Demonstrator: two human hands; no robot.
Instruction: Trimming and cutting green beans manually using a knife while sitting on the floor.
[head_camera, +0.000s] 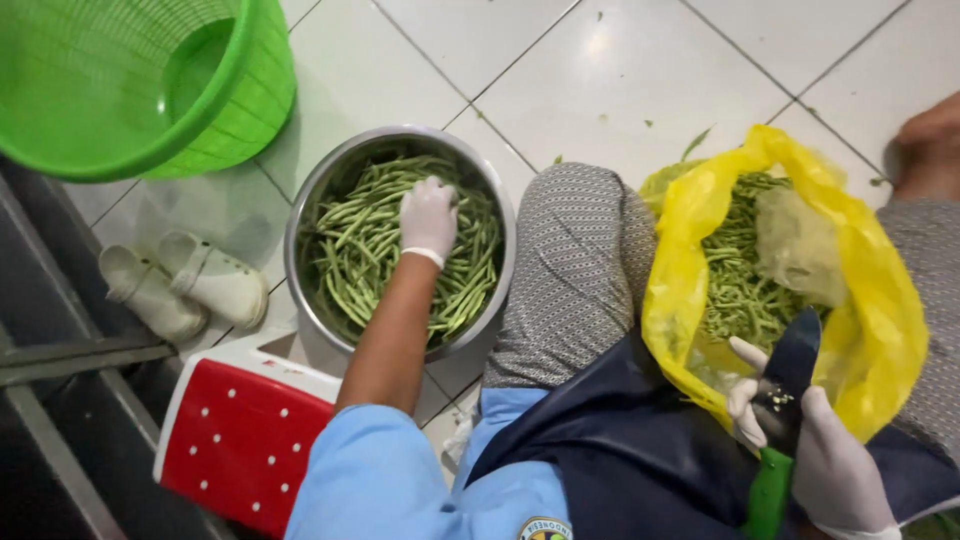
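White-gloved left hand (428, 218) sits among green beans (360, 250) in a silver bowl (305, 215). At 10 o'clock, a bright green basket (200, 90); at 3 o'clock, a yellow bag (880, 320); at 7 o'clock, a red stool (240, 440) with white dots.

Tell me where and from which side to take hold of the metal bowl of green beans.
Grip the metal bowl by its rolled rim at two opposite points, probably far and near, coming down from above. The rim is the only lip it offers, the walls look smooth and curved, and the green beans fill it. The left hand is gloved and already inside.
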